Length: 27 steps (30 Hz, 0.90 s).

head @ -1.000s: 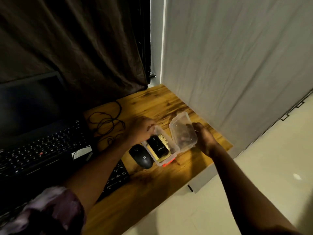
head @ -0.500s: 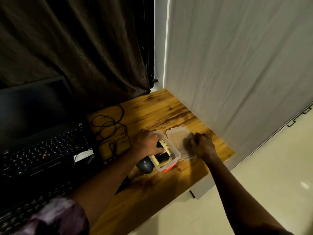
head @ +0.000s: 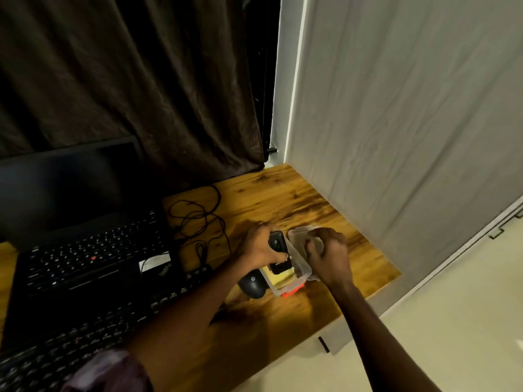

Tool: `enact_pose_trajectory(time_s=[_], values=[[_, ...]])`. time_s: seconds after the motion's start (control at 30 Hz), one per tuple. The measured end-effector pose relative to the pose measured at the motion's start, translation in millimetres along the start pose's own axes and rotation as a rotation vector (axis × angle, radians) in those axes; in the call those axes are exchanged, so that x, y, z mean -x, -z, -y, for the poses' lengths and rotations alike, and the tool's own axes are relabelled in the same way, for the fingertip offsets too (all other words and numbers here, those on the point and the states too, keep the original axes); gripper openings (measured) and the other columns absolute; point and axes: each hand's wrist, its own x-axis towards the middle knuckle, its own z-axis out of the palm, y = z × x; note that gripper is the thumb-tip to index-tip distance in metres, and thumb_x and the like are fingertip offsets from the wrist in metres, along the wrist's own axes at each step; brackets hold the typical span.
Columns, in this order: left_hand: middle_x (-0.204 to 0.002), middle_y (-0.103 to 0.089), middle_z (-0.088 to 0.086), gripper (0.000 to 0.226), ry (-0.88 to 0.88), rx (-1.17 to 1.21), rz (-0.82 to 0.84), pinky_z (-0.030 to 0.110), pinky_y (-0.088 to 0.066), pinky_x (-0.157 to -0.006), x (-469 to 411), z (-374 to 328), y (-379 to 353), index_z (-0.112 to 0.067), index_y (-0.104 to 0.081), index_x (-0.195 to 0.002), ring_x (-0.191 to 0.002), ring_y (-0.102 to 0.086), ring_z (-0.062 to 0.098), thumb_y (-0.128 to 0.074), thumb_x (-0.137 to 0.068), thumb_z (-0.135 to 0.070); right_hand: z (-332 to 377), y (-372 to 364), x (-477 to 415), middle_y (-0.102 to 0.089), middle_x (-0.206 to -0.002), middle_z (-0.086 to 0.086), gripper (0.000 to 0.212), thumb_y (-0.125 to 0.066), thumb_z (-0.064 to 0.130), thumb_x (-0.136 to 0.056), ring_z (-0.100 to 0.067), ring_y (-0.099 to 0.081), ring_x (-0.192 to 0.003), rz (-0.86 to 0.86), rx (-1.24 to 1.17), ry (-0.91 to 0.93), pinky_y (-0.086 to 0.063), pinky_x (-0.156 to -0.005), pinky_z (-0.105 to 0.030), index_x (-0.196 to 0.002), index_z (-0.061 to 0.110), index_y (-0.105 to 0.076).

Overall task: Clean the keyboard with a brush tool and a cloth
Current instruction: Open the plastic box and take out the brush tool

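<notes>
A clear plastic box (head: 285,290) with a red latch stands on the wooden desk (head: 283,199), right of a black mouse (head: 252,284). My left hand (head: 259,247) grips a black brush tool (head: 276,241) at the box's top, over something yellow inside. My right hand (head: 329,257) presses on the box's clear lid (head: 300,236), which lies flat beside the box. A black external keyboard (head: 85,335) lies in front of a laptop (head: 85,250). I cannot make out a cloth with certainty.
Black cables (head: 198,219) coil on the desk behind the mouse. A dark curtain (head: 127,80) hangs behind the laptop, and a white sheet (head: 410,108) covers the wall at the right. The desk's right edge (head: 390,281) drops to a pale floor.
The lid went from held upright to lying flat beside the box under my right hand. My left hand closed on the black tool in the box and lifted its end.
</notes>
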Motion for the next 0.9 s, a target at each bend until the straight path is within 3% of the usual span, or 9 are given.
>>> enact_pose_trajectory(time_s=[0.1, 0.17, 0.23, 0.33, 0.47, 0.57, 0.67, 0.77, 0.9], values=[[-0.097, -0.066, -0.001, 0.048, 0.024, 0.344, -0.062, 0.017, -0.049, -0.065, 8.3, 0.2, 17.4, -0.020, -0.060, -0.108, -0.088, -0.065, 0.015, -0.088, -0.069, -0.018, 30.6, -3.8, 2.6, -0.071, -0.096, 0.002, 0.019, -0.056, 0.028, -0.090, -0.017, -0.064, -0.089, -0.002, -0.295, -0.031, -0.053, -0.074, -0.038, -0.097, 0.017, -0.070], [-0.093, -0.065, -0.012, 0.047, 0.038, 0.477, -0.127, 0.008, -0.048, -0.064, 19.2, 2.4, 32.2, -0.024, -0.059, -0.109, -0.082, -0.063, 0.003, -0.087, -0.072, -0.017, 56.8, -4.2, 6.5, -0.072, -0.099, 0.006, 0.017, -0.056, 0.029, -0.098, -0.013, -0.067, -0.094, 0.142, -0.579, -0.151, -0.055, -0.077, -0.035, -0.107, 0.022, -0.069], [-0.093, -0.067, -0.013, 0.037, 0.033, 0.574, -0.180, 0.010, -0.048, -0.067, 30.7, 10.1, 46.3, -0.024, -0.063, -0.107, -0.082, -0.064, 0.000, -0.084, -0.077, -0.019, 87.4, -7.1, 11.4, -0.073, -0.107, -0.002, 0.022, -0.050, 0.029, -0.103, -0.021, -0.069, -0.100, 0.324, -0.900, -0.290, -0.056, -0.075, -0.034, -0.114, 0.020, -0.067], [-0.102, -0.071, 0.000, 0.026, 0.074, 0.727, -0.209, 0.016, -0.052, -0.065, 49.4, 28.0, 62.2, -0.016, -0.066, -0.116, -0.085, -0.067, 0.009, -0.071, -0.091, -0.019, 125.3, -19.6, 21.0, -0.073, -0.108, -0.018, 0.027, -0.046, 0.027, -0.104, -0.029, -0.071, -0.085, 0.497, -1.215, -0.416, -0.058, -0.064, -0.034, -0.116, 0.011, -0.064], [-0.117, -0.067, 0.006, 0.037, 0.149, 0.794, -0.282, 0.025, -0.055, -0.065, 82.9, 59.4, 82.4, -0.016, -0.056, -0.130, -0.077, -0.066, 0.013, -0.065, -0.095, -0.020, 164.9, -47.5, 39.2, -0.073, -0.101, -0.019, 0.021, -0.051, 0.022, -0.101, -0.026, -0.072, -0.072, 0.550, -1.279, -0.434, -0.057, -0.055, -0.029, -0.112, 0.010, -0.064], [-0.104, -0.071, 0.003, 0.022, 0.134, 0.843, -0.338, 0.028, -0.053, -0.065, 113.1, 80.0, 97.9, -0.022, -0.063, -0.113, -0.080, -0.064, 0.019, -0.065, -0.094, -0.012, 189.0, -63.4, 53.0, -0.070, -0.098, -0.022, 0.023, -0.053, 0.020, -0.101, -0.030, -0.073, -0.070, 0.581, -1.280, -0.454, -0.057, -0.050, -0.029, -0.109, 0.000, -0.061], [-0.096, -0.074, -0.003, 0.022, 0.126, 0.825, -0.341, 0.028, -0.052, -0.065, 143.7, 100.3, 111.9, -0.025, -0.068, -0.105, -0.081, -0.066, 0.015, -0.065, -0.093, -0.007, 216.8, -81.3, 71.2, -0.072, -0.099, -0.021, 0.026, -0.050, 0.020, -0.103, -0.033, -0.071, -0.072, 0.621, -1.248, -0.413, -0.057, -0.049, -0.030, -0.113, 0.000, -0.063], [-0.097, -0.074, -0.004, 0.026, 0.157, 0.820, -0.364, 0.027, -0.053, -0.066, 168.5, 119.9, 121.2, -0.026, -0.068, -0.106, -0.082, -0.068, 0.009, -0.065, -0.092, -0.003, 240.0, -97.2, 91.2, -0.072, -0.096, -0.019, 0.025, -0.049, 0.020, -0.103, -0.031, -0.068, -0.071, 0.616, -1.231, -0.370, -0.055, -0.047, -0.028, -0.114, 0.004, -0.065], [-0.100, -0.075, 0.002, 0.027, 0.186, 0.797, -0.373, 0.028, -0.054, -0.067, 199.1, 145.5, 128.1, -0.017, -0.069, -0.117, -0.082, -0.067, 0.017, -0.065, -0.093, -0.008, 267.0, -112.2, 117.0, -0.073, -0.093, -0.017, 0.036, -0.051, 0.035, -0.098, -0.025, -0.067, -0.066, 0.597, -1.154, -0.344, -0.049, -0.046, -0.026, -0.110, 0.004, -0.065]])
